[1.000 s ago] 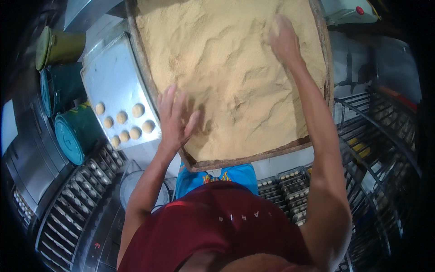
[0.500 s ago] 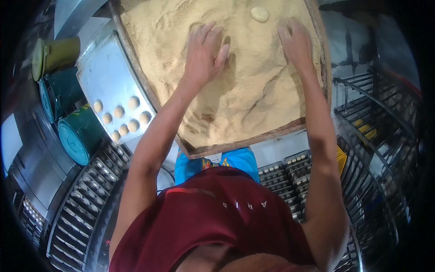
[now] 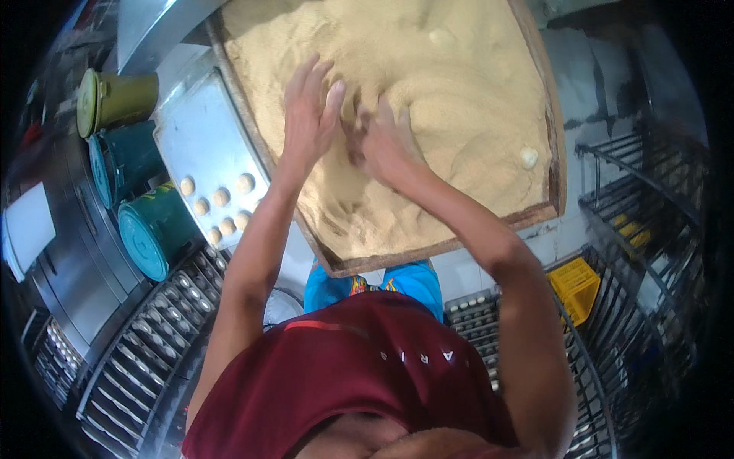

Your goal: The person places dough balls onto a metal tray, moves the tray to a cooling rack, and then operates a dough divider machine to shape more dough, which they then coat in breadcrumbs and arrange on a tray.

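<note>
A wooden-framed box (image 3: 559, 115) holds a broad layer of fine yellow-beige crumbs (image 3: 466, 99). Over its left part, my left hand (image 3: 308, 115) has its fingers stretched out and nothing in its grasp. Close beside it, my right hand (image 3: 386, 144) reaches into the crumbs with fingers apart, a little smeared by motion; its fingertips are partly lost in shadow. A pale dough ball (image 3: 529, 157) rests near the box's right side. Farther back, a second dough ball (image 3: 441, 37) looks crumb-dusted or partly buried.
Left of the box lies a metal tray (image 3: 210, 115) with several crumb-coated dough balls (image 3: 221, 197). Lidded bins, one olive (image 3: 118, 103) and one teal (image 3: 149, 237), stand beyond it. Metal racks (image 3: 642, 168) and a yellow crate (image 3: 575, 291) are at the right; a loaded rack (image 3: 145, 336) is lower left.
My right hand has swept left from the box's right side to beside my left hand. A pale dough ball now shows near the right edge, and the far one looks more covered.
</note>
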